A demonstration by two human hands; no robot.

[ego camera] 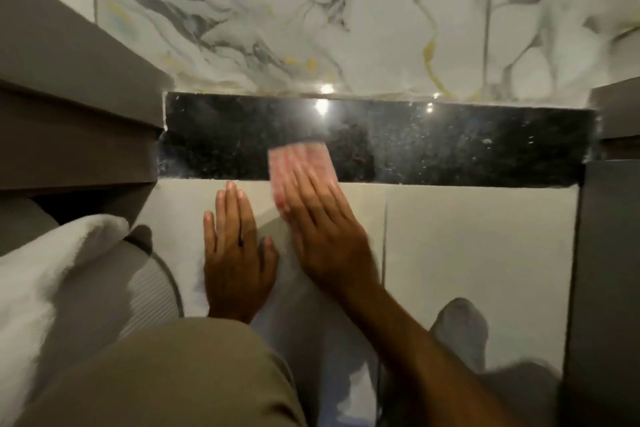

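A pink cloth [301,163] lies across the edge where the glossy black stone strip [450,146] meets the pale grey floor tile [467,246]. My right hand [322,229] presses flat on the cloth with straight fingers; hand and cloth are blurred by motion. To its left, my left hand [235,253] rests flat on the grey tile, fingers straight and together, thumb spread, holding nothing. The cloth's lower part is hidden under my right fingers.
Beyond the black strip runs marble-patterned tile [311,10] with grey and gold veins. A brown door frame [69,97] stands at the left, another frame [616,184] at the right. White fabric [45,281] and a ribbed grey thing [145,288] lie at lower left; my knee [156,374] fills the bottom.
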